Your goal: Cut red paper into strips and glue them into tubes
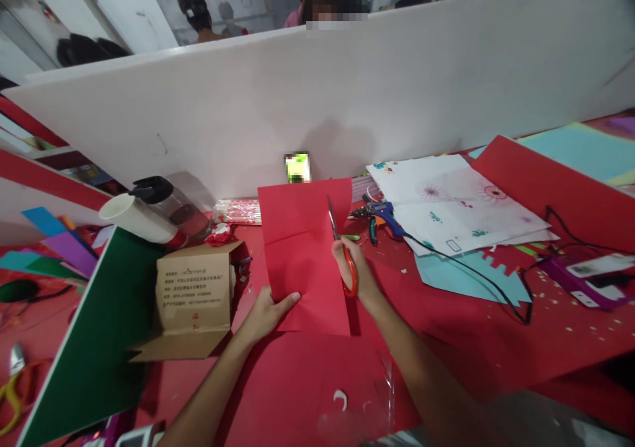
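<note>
A sheet of red paper (302, 255) is held up in front of me, tilted above the red table. My left hand (270, 311) grips its lower left part, thumb on the near face and the other fingers hidden behind it. In my right hand (358, 275) is a pair of scissors (350, 272) with orange-red handles, my fingers wrapped round them. The blades point up and away, lying at the sheet's right side. Whether they are cutting into the paper I cannot tell. Under the sheet lies more red paper (317, 367) with a small white scrap (340, 399) on it.
To the left are an open cardboard box (193, 295), a green board (109, 315), a paper cup (133, 215) and a dark-lidded bottle (173, 202). A blue glue gun (389, 219) with a black cord and patterned white sheets (456, 202) lie right. A white partition (223, 116) stands behind, with people beyond.
</note>
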{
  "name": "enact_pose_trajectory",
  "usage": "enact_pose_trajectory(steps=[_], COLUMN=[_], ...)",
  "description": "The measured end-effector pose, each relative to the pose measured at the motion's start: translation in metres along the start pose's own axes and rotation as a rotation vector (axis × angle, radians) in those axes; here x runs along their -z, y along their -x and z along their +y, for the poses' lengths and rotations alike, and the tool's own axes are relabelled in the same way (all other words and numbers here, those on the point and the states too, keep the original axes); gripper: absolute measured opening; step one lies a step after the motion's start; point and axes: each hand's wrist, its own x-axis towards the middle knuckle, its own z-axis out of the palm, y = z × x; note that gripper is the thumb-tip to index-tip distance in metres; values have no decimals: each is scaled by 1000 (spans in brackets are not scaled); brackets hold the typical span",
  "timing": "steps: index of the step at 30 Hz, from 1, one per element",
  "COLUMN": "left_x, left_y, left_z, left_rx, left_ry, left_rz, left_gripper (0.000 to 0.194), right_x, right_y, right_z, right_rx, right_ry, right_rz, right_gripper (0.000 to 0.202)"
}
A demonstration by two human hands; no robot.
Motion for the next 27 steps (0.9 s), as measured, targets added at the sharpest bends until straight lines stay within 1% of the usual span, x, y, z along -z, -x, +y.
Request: enact_pose_trajectory(steps=[3,9,14,17,22,27], left_x=[-1,0,-1,-2,0,1], left_y=[1,0,2,2,2,2], left_z=[0,-2,1,2,-3,-8], left_rx=[5,9,28,30,38,34], left_ry=[3,-8,-49,-57,-53,-70], left_rz=[-20,-2,-49,-61,-70,-111], left_gripper=[46,42,43,43,42,45], right_x=[1,1,4,7,8,13], right_y=[0,-1,-4,-5,-5,-7], right_z=[-1,-1,0,0,-1,1], right_rx=[-8,-10,23,18,-2,-16], right_ry=[-6,11,-49,-52,-54,-69], right_rz=[24,43,92,112,104,129], right_gripper=[64,62,67,67,65,69])
